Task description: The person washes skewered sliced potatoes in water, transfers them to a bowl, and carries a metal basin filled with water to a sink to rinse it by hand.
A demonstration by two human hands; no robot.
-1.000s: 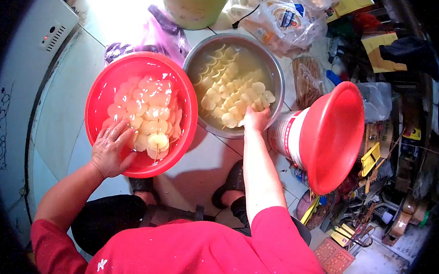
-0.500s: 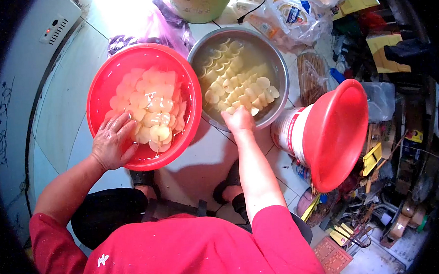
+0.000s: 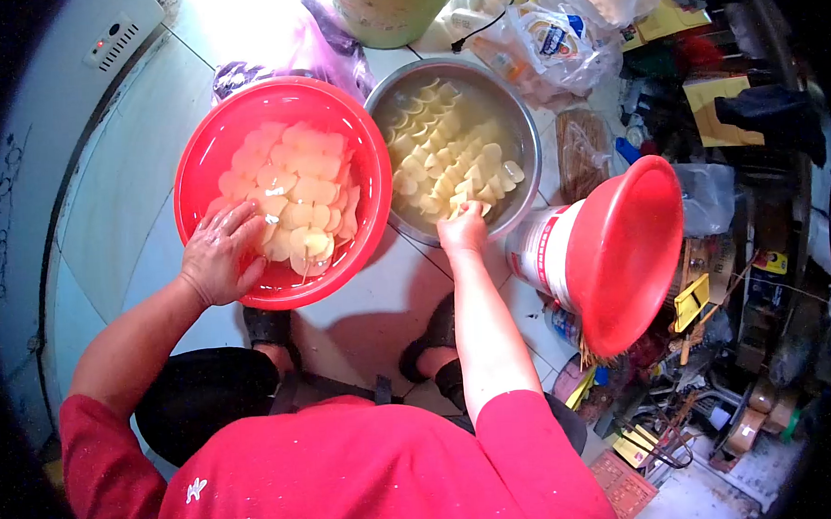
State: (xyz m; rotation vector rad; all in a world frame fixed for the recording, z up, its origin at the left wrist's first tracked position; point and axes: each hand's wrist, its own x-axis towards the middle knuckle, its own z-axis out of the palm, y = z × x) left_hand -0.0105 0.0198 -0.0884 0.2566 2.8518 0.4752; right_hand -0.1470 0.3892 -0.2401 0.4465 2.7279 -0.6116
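Observation:
My left hand (image 3: 222, 253) rests over the near left rim of a red basin (image 3: 186, 158), its fingers spread at the edge of pale round slices (image 3: 292, 191) lying in water. A thin stick pokes out at the near end of these slices. At the near edge of a metal basin (image 3: 533, 152), my right hand (image 3: 462, 230) has its fingers closed on pale slices at the near end of the pile. More overlapping slices (image 3: 443, 152) lie in cloudy water there, in rows. The right fingertips are partly hidden by the hand.
Right of the metal basin, a red basin (image 3: 629, 259) stands tilted against a white bucket (image 3: 540, 252). Behind are a green bucket (image 3: 391, 15), a purple bag (image 3: 318, 46) and plastic bags (image 3: 554, 45). A bundle of sticks (image 3: 580, 155) and mixed clutter line the right side.
My right hand has moved left along the near edge of the metal basin and its slices. The left hand has stayed at the red basin. The view has shifted slightly.

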